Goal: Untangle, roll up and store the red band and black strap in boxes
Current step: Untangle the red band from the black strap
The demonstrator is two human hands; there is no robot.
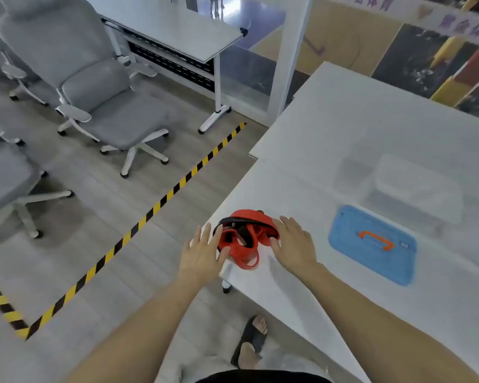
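Red band [237, 251] and black strap [244, 232] are seen knotted into one bundle between the two hands, at a corner of the table [329, 139]. The left hand [201, 254] and right hand [295, 244] are spread flat at its sides, thumbs seemingly touching it, nothing gripped. A loose black end is best found first and drawn out gently while the red loops are pinned down. The blue box [371, 244] is placed to the right of the right hand.

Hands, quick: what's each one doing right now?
Left hand: open, fingers straight, at the tangled red band and black strap.
Right hand: open, at the tangle's other side.
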